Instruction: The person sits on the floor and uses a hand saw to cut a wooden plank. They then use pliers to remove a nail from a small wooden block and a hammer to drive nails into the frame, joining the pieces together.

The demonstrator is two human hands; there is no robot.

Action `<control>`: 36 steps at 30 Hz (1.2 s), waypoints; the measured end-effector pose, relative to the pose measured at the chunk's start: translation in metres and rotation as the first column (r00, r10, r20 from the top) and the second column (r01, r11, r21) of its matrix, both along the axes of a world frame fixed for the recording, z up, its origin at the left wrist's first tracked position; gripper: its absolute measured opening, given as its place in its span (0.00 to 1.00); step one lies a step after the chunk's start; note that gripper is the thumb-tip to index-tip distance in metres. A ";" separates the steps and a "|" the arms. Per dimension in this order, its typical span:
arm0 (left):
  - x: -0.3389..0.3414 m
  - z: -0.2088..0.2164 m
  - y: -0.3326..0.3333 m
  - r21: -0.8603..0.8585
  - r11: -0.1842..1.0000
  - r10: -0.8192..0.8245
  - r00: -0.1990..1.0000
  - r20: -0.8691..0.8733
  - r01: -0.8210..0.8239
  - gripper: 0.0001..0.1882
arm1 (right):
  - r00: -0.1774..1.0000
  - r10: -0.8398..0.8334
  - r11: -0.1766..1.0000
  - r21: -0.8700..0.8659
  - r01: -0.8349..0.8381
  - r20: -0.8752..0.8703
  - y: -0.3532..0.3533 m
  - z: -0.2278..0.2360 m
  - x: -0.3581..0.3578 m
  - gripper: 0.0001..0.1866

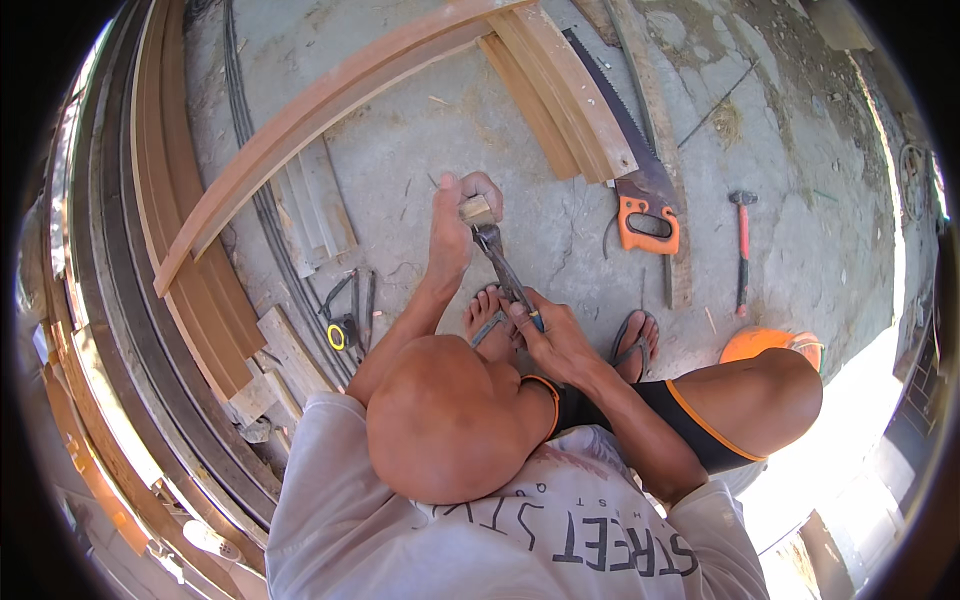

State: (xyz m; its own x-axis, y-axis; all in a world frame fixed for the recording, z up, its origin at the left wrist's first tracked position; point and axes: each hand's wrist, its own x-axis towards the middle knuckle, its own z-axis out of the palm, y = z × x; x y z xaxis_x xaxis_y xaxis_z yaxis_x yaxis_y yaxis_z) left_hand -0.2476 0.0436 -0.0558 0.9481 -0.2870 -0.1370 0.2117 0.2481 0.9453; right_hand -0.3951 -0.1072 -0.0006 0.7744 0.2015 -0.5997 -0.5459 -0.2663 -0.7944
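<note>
My left hand (455, 225) is closed round a small pale wood block (477, 209), held out over the concrete. In my right hand (556, 338) are dark pincers (505, 268) with a bluish handle end, the fingers wrapped round the handles. Their head meets the near end of the block, beside my left palm; whether the jaws bite on anything is too small to tell. Just below, my left foot in a flip-flop (488, 325) is partly hidden behind the right hand and knee.
A long wooden beam (330, 120) crosses ahead, joined to shorter boards (570, 90). To the right lie an orange-handled handsaw (648, 215), a hammer (743, 250) and an orange object (765, 344). A tape measure (342, 333) and stacked planks (165, 200) are at left.
</note>
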 end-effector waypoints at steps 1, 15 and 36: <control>0.000 -0.001 0.000 -0.007 1.000 0.020 1.000 0.022 -0.020 0.42 | 0.998 0.051 0.998 -0.030 -0.052 -0.036 -0.002 -0.001 0.003 0.24; 0.005 0.001 0.001 0.030 0.999 -0.031 0.995 0.098 0.029 0.43 | 0.990 0.089 0.995 0.048 -0.085 -0.108 -0.019 0.032 0.017 0.28; 0.005 0.003 -0.003 0.025 0.998 -0.062 0.994 0.095 0.060 0.41 | 0.997 0.076 0.978 -0.198 -0.069 0.028 -0.014 0.050 0.019 0.24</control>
